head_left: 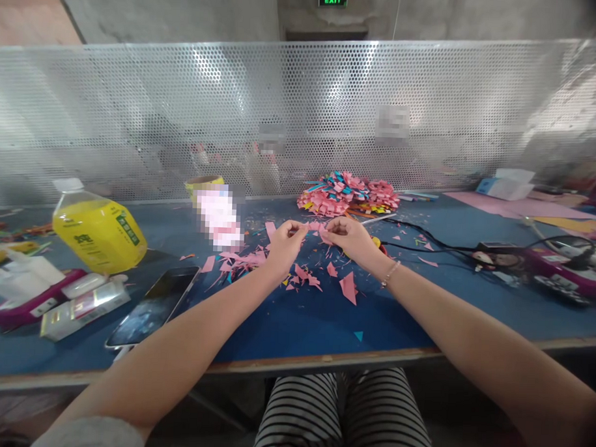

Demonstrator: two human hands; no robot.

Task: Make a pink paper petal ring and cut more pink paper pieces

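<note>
A small pink paper strip (316,227) with a fringed look is stretched between my hands, above the blue table. My left hand (286,246) pinches its left end with thumb and forefinger. The other end sits in the closed fingers of my right hand (350,241). Pink paper scraps (242,263) lie in a heap left of my left hand. Below the hands are larger pink pieces (348,288). Behind them stands a pile of pink, blue and yellow fringed paper pieces (345,194).
A large bottle of yellow liquid (99,229), a phone (153,306) and a small box (86,309) stand or lie on the left. Black cables (429,247) run right toward a purple item (565,275). A perforated metal panel (160,114) closes the table's back.
</note>
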